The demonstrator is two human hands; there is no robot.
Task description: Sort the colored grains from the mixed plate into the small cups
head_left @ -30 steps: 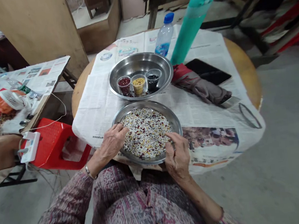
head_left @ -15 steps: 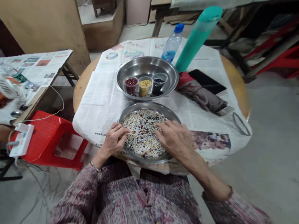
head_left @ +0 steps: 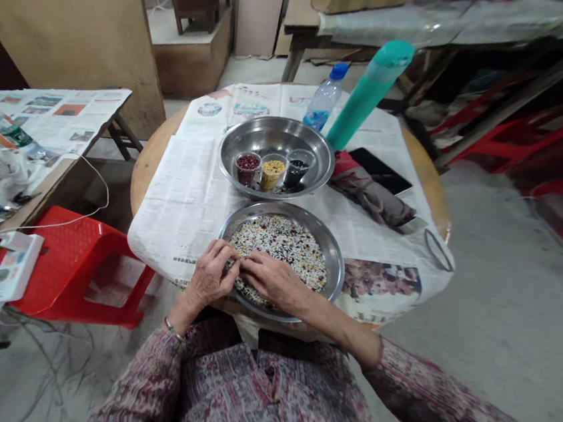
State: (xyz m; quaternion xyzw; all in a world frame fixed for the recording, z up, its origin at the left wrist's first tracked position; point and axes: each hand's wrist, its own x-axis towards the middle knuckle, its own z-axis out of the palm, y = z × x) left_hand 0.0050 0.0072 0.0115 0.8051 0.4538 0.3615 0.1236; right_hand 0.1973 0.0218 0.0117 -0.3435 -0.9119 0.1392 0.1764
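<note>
The round wooden counter (head_left: 151,155), covered with printed newspaper (head_left: 179,195), carries a wide, deep stainless-steel basin (head_left: 273,130) just beyond the shallow round stainless-steel tray (head_left: 333,259). The tray would likely be light, stiff and smooth, best gripped by opposite sides of its rim.

The right hand (head_left: 275,280) reaches over the tray's near-left part; the left hand (head_left: 211,277) is at its left rim. Both have curled fingers, their fingertips meeting or nearly so; whether they pinch anything is hidden.

Beyond the tray, inside the basin, stand three clear plastic cups of dark red beans (head_left: 247,163), yellow grains (head_left: 272,169) and black beans (head_left: 299,166). Thin-walled and probably flexible, they suit a gentle hold below the lip.

Smallest, the loose white, red, yellow and black mixed grains (head_left: 289,244) cover the tray's floor: probably hard, nearly weightless and apt to roll, best taken singly between thumb and forefinger tips.
</note>
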